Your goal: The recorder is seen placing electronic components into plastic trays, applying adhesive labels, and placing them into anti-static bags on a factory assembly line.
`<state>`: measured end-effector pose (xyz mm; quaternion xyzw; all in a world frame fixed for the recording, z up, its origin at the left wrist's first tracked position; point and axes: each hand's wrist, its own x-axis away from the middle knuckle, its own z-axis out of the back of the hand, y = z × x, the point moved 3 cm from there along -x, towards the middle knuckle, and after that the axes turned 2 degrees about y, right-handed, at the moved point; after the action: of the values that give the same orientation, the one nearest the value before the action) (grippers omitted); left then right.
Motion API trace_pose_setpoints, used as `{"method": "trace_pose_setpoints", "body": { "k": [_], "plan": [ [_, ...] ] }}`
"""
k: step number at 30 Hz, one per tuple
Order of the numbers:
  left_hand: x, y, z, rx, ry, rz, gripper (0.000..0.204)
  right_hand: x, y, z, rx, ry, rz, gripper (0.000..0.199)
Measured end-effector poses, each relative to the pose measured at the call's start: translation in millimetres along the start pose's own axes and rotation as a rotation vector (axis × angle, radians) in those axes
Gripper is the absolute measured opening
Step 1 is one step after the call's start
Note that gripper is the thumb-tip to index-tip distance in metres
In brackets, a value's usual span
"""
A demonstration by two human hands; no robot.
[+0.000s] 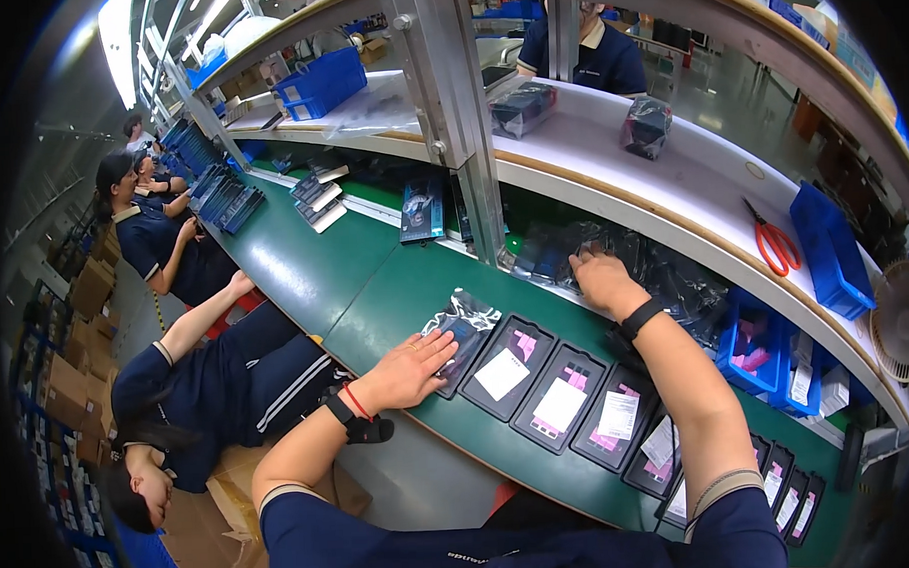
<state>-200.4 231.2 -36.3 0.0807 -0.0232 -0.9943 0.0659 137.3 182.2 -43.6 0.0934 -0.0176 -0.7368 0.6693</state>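
My left hand (408, 374) lies flat, fingers stretched out, on a dark packet in clear plastic (466, 327) at the left end of a row of black trays. At the back of the green bench, my right hand (603, 279) reaches under the shelf into a heap of dark items in clear plastic bags (675, 286). Its fingers curl down onto a clear plastic bag (573, 248); the fingertips are partly hidden. Beside the packet, a shallow black tray (539, 353) holds pink pieces and a white paper slip (503, 374). Several similar trays continue rightward, some behind my right forearm.
Blue bins (752, 349) with pink pieces and white packets stand at the back right. Red-handled scissors (777, 248) lie on the shelf beside a blue tray (829, 251). A metal post (449, 114) rises at the bench's back. A co-worker (208, 383) sits close on the left.
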Motion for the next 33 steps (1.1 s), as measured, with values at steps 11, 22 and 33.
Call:
{"method": "trace_pose_setpoints", "body": {
  "k": [11,22,33],
  "plan": [
    [-86,-21,25,0.321,-0.284,0.214,0.033,112,-184,42,0.124,0.328,0.170,0.037],
    [-236,-33,-39,0.072,-0.360,-0.007,0.088,14,-9,42,-0.356,-0.138,-0.087,0.049],
    [-235,-40,-47,0.116,-0.115,-0.089,0.057,21,17,5,-0.078,0.058,0.015,0.045]
  ]
}}
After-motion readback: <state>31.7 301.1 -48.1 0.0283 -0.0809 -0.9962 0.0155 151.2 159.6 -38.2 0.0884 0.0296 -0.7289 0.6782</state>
